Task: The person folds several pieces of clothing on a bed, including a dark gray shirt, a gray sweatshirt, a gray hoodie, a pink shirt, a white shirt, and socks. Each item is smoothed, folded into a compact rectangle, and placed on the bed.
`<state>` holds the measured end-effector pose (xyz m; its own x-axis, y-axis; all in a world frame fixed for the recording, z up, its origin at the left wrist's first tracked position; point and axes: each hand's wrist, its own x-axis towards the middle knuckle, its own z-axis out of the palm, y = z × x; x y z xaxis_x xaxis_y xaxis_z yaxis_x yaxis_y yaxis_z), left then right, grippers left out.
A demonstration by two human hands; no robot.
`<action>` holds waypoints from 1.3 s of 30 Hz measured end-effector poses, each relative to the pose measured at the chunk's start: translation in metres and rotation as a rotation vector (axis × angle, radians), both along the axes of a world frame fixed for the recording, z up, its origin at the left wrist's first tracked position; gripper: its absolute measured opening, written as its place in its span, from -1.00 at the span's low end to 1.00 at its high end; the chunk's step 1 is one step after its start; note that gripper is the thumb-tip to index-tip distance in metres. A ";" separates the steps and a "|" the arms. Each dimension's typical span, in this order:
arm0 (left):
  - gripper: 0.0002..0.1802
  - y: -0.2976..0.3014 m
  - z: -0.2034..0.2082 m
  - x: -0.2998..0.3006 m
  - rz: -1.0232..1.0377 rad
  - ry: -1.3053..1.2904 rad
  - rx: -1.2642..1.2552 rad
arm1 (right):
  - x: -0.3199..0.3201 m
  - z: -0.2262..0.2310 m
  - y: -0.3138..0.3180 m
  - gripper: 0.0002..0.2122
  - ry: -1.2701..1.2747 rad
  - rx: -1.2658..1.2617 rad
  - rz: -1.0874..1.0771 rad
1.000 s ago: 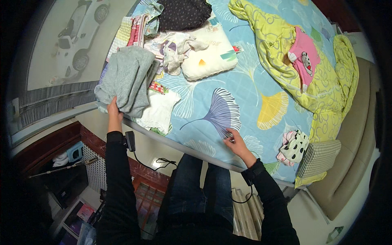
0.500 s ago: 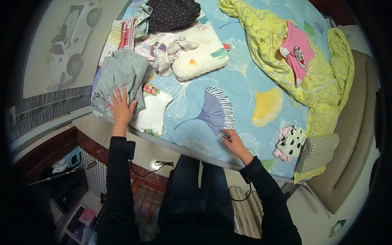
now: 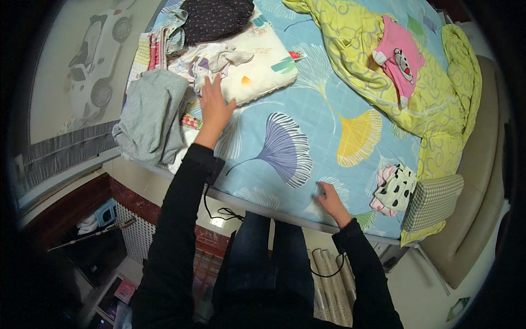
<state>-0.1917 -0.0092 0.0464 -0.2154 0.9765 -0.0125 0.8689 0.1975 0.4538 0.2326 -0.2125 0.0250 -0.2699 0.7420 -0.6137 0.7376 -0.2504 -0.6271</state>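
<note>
Left hand [image 3: 216, 112] spread near rumpled pale garment [image 3: 220, 61], right hand [image 3: 332, 201] loosely half-spread over blue sheet [image 3: 249, 178]

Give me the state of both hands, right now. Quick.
Left hand: open, fingers spread at the crumpled pale garment; contact can't be told.
Right hand: partly open, fingers loosely curled, nothing seen in it, over the blue bedsheet.

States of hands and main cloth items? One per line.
Left hand: open, fingers spread
Right hand: partly curled, grip unclear
Grey garment: loosely folded
Light garment: crumpled
White pillow: flat, partly covered
Dark cloth: bunched
Yellow quilt: rumpled
Pink top: lying on quilt
Spotted cloth: loosely bundled
Sheet: spread out
</note>
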 end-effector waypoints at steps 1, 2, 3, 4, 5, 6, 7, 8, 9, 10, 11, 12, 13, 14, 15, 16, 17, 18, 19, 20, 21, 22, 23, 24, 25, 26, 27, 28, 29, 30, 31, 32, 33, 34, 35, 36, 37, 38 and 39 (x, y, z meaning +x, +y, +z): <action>-0.06 0.016 -0.004 -0.001 0.046 0.099 -0.038 | 0.005 0.001 -0.005 -0.51 0.003 0.009 -0.019; -0.04 0.031 -0.008 -0.004 0.059 0.145 -0.043 | 0.011 0.002 -0.011 -0.51 0.002 -0.017 -0.037; -0.01 0.045 -0.011 -0.010 0.070 0.190 -0.039 | 0.015 0.003 -0.017 -0.52 -0.004 -0.041 -0.055; 0.01 0.056 -0.016 -0.016 0.080 0.235 -0.037 | 0.020 0.004 -0.023 -0.52 -0.022 -0.081 -0.078; 0.02 0.064 -0.021 -0.020 0.071 0.255 -0.090 | 0.023 0.004 -0.028 -0.53 -0.029 -0.074 -0.074; 0.03 0.072 -0.027 -0.026 0.061 0.275 -0.141 | 0.025 0.004 -0.033 -0.53 -0.030 -0.098 -0.103; 0.03 0.079 -0.034 -0.032 0.053 0.297 -0.193 | 0.028 0.004 -0.038 -0.54 -0.029 -0.122 -0.130; 0.03 0.082 -0.040 -0.039 0.047 0.221 -0.226 | 0.029 0.004 -0.042 -0.54 -0.042 -0.163 -0.163; 0.01 0.085 -0.048 -0.043 0.050 0.240 -0.239 | 0.029 0.003 -0.045 -0.55 -0.035 -0.159 -0.159; 0.00 0.088 -0.056 -0.047 0.061 0.246 -0.281 | 0.029 0.001 -0.048 -0.56 -0.041 -0.170 -0.162; -0.04 0.091 -0.064 -0.051 0.054 0.265 -0.291 | 0.028 -0.001 -0.049 -0.57 -0.052 -0.181 -0.168; -0.07 0.092 -0.070 -0.056 0.048 0.284 -0.300 | 0.027 -0.003 -0.051 -0.59 -0.032 -0.177 -0.183; -0.10 0.093 -0.076 -0.061 0.033 0.303 -0.308 | 0.025 -0.006 -0.052 -0.61 -0.018 -0.174 -0.200; -0.17 0.097 -0.078 -0.068 0.000 0.321 -0.250 | 0.024 -0.008 -0.052 -0.63 -0.021 -0.183 -0.221; -0.24 0.101 -0.079 -0.075 -0.030 0.334 -0.225 | 0.022 -0.010 -0.053 -0.65 0.002 -0.200 -0.234; -0.30 0.103 -0.078 -0.078 -0.045 0.339 -0.250 | 0.020 -0.012 -0.053 -0.66 0.009 -0.230 -0.249; -0.51 0.102 -0.075 -0.081 0.075 0.241 -0.086 | 0.018 -0.013 -0.052 -0.68 0.022 -0.262 -0.271; -0.55 0.099 -0.069 -0.082 0.138 0.079 0.066 | 0.015 -0.014 -0.052 -0.69 0.026 -0.281 -0.268; -0.58 0.097 -0.060 -0.081 0.224 -0.094 0.154 | 0.013 -0.014 -0.051 -0.69 0.035 -0.300 -0.273; -0.61 0.095 -0.049 -0.075 0.317 -0.274 0.226 | 0.010 -0.013 -0.049 -0.70 0.043 -0.323 -0.288; -0.61 0.091 -0.038 -0.066 0.349 -0.525 0.368 | 0.006 -0.013 -0.046 -0.70 0.039 -0.314 -0.271; -0.62 0.084 -0.023 -0.058 0.279 -0.629 0.385 | 0.002 -0.012 -0.042 -0.70 0.034 -0.313 -0.262; -0.64 0.072 -0.006 -0.048 0.261 -0.744 0.345 | -0.002 -0.011 -0.038 -0.69 -0.002 -0.340 -0.260; -0.65 0.056 0.008 -0.033 0.206 -0.861 0.337 | -0.006 -0.009 -0.033 -0.69 0.037 -0.284 -0.245; -0.64 0.040 0.019 -0.012 0.240 -1.041 0.239 | -0.011 -0.008 -0.027 -0.69 0.045 -0.256 -0.238; -0.62 0.026 0.027 0.011 0.243 -1.204 0.157 | -0.015 -0.007 -0.020 -0.68 0.049 -0.236 -0.235; -0.57 0.014 0.032 0.036 0.488 -1.630 0.002 | -0.019 -0.005 -0.014 -0.68 0.066 -0.201 -0.242; -0.50 0.000 0.037 0.056 0.323 -1.876 -0.030 | -0.022 -0.003 -0.008 -0.67 0.080 -0.175 -0.259; -0.50 -0.010 0.037 0.072 0.440 -1.883 -0.156 | -0.023 -0.001 -0.004 -0.66 0.101 -0.149 -0.285; -0.51 -0.020 0.032 0.085 0.405 -1.991 -0.211 | -0.024 0.002 -0.001 -0.66 0.099 -0.112 -0.280; -0.51 -0.029 0.022 0.097 0.501 -1.891 -0.329 | -0.023 0.004 0.001 -0.65 0.106 -0.077 -0.283; -0.51 -0.041 0.009 0.106 0.466 -1.895 -0.364 | -0.022 0.006 0.001 -0.65 0.119 -0.044 -0.292; -0.50 -0.054 -0.006 0.109 0.456 -1.795 -0.398 | -0.018 0.007 -0.001 -0.63 0.109 -0.078 -0.299; -0.49 -0.068 -0.022 0.112 0.527 -1.514 -0.418 | -0.013 0.008 -0.003 -0.63 0.067 -0.058 -0.280; -0.47 -0.084 -0.037 0.112 0.546 -1.270 -0.400 | -0.009 0.007 -0.009 -0.63 0.047 -0.029 -0.267; -0.46 -0.099 -0.050 0.112 0.593 -1.038 -0.422 | -0.004 0.006 -0.014 -0.63 0.031 0.000 -0.260; -0.45 -0.111 -0.060 0.108 0.424 -0.828 -0.416 | 0.001 0.003 -0.018 -0.62 0.014 0.017 -0.245; -0.44 -0.123 -0.065 0.106 0.240 -0.704 -0.331 | 0.005 0.000 -0.023 -0.61 0.004 0.035 -0.241; -0.44 -0.132 -0.065 0.106 0.086 -0.569 -0.308 | 0.009 -0.003 -0.028 -0.61 -0.031 0.015 -0.251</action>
